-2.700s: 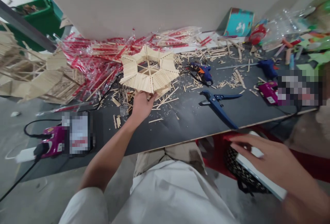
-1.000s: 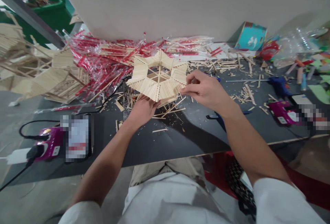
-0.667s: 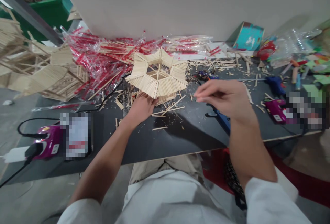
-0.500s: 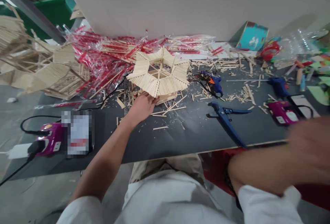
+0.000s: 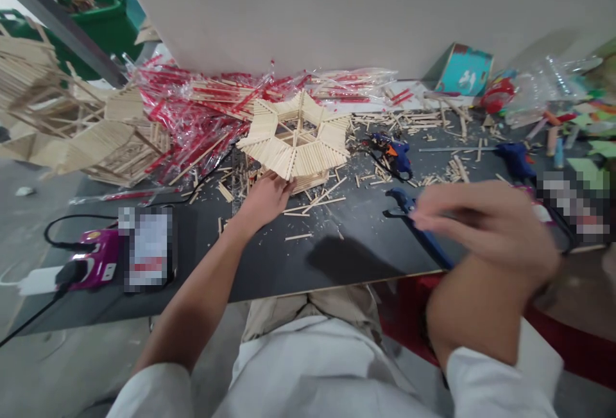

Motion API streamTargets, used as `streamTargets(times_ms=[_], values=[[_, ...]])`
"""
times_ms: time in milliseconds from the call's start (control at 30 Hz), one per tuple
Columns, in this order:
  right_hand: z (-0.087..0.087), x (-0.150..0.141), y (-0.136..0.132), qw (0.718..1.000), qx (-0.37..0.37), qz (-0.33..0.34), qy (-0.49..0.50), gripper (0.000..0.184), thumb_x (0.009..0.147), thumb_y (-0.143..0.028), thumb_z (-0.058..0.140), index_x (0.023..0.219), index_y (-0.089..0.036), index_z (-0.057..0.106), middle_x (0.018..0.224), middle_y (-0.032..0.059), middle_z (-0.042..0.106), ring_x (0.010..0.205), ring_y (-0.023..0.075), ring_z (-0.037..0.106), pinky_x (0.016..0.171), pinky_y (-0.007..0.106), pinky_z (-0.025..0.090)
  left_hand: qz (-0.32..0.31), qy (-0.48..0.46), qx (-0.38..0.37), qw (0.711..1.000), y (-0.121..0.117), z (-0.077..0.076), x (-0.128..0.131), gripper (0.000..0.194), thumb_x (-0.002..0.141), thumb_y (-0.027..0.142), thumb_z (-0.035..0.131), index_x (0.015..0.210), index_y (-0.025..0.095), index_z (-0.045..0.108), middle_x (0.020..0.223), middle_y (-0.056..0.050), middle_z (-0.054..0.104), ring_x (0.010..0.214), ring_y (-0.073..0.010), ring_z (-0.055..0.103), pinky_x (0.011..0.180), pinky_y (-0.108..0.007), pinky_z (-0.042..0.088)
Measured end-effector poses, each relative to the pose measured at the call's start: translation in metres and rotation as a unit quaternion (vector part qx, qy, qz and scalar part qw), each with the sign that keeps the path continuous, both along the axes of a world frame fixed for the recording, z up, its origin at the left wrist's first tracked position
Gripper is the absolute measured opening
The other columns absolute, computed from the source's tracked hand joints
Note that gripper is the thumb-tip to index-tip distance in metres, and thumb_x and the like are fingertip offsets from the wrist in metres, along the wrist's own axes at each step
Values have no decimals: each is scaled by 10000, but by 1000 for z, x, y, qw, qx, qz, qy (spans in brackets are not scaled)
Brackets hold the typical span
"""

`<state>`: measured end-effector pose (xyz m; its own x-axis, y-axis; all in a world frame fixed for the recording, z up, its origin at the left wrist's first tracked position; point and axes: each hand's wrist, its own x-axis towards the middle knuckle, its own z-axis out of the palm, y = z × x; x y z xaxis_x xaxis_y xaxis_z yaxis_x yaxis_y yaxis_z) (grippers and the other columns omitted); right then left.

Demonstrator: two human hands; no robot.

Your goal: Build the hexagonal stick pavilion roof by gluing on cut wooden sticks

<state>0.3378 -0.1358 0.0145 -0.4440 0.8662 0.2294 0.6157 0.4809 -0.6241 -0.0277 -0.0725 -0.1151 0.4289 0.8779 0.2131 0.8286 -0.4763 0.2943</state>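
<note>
A star-shaped model [image 5: 308, 160] made of pale wooden sticks stands on the dark table. My left hand [image 5: 264, 201] grips its near edge, with the fingertips partly hidden beneath the slanted rim. My right hand [image 5: 495, 225] is raised above the table on the right, thumb and fingers pinched together. Anything between those fingertips is too small to make out. Behind and below it lies a blue pipe cutter [image 5: 409, 206], partly covered by the hand. Loose sticks [image 5: 315, 205] are scattered in front of the model.
Red-striped plastic packets [image 5: 192, 103] of sticks are heaped at the back left. A larger stick structure [image 5: 81, 142] occupies the left end. Blue glue guns [image 5: 397, 156] lie on the right. A purple power adapter [image 5: 99, 254] and a phone [image 5: 150, 248] sit at the front left.
My right hand has swung in from the far right edge to above the pipe cutter. My left hand remains at the model's near edge.
</note>
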Motion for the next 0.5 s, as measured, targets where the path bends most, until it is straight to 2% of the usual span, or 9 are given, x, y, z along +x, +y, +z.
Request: streamTargets(times_ms=[67, 100, 167, 267, 333, 433, 500], values=[[-17, 3, 20, 995, -65, 15, -72, 207, 949, -450, 774, 1024, -261, 811, 998, 50, 814, 819, 216, 744, 748, 349, 587, 6, -2, 3, 1000, 0, 1, 0, 371, 1125, 309, 456, 1194, 104, 758, 1173, -178, 789, 1245, -327, 706, 1147, -476, 530], [-26, 3, 33, 990, -92, -3, -112, 208, 919, -436, 780, 1022, -259, 817, 973, 42, 820, 801, 229, 746, 732, 361, 570, 12, -2, 6, 1000, -1, 2, 0, 374, 1126, 316, 462, 1197, 94, 755, 1179, -184, 787, 1244, -331, 706, 1135, -473, 537], [-41, 5, 57, 976, -99, -95, -167, 244, 892, -431, 753, 1042, -247, 810, 985, 51, 818, 842, 265, 749, 760, 390, 559, 30, 4, 22, 999, -3, 6, 0, 367, 1119, 334, 504, 1190, 73, 753, 1178, -197, 784, 1245, -345, 703, 1112, -469, 547], [-48, 11, 87, 952, -35, -244, -183, 249, 913, -451, 704, 995, -234, 794, 962, 95, 798, 892, 318, 736, 844, 446, 550, 66, 42, 80, 994, -12, 16, 2, 335, 1091, 359, 594, 1141, 73, 763, 1103, -189, 790, 1190, -352, 721, 1030, -442, 567], [-48, 15, 104, 941, -7, -286, -183, 258, 913, -449, 711, 1010, -220, 782, 972, 124, 787, 912, 337, 721, 885, 467, 545, 84, 80, 134, 984, -23, 26, 7, 304, 1084, 353, 609, 1064, 95, 769, 985, -159, 784, 1041, -331, 752, 886, -410, 574], [-60, 17, 125, 921, 33, -345, -178, 335, 919, -420, 718, 1137, -167, 743, 1110, 189, 763, 1046, 367, 695, 968, 478, 531, 88, 115, 216, 966, -44, 42, 20, 309, 1101, 328, 567, 899, 164, 732, 774, -75, 721, 747, -252, 720, 599, -354, 449], [-78, 16, 135, 895, 44, -402, -185, 467, 921, -418, 720, 1255, -95, 671, 1261, 269, 698, 1192, 407, 645, 1044, 504, 501, 60, 102, 248, 961, -56, 53, 30, 276, 1089, 309, 605, 860, 183, 691, 668, -14, 657, 602, -194, 645, 527, -344, 376]])
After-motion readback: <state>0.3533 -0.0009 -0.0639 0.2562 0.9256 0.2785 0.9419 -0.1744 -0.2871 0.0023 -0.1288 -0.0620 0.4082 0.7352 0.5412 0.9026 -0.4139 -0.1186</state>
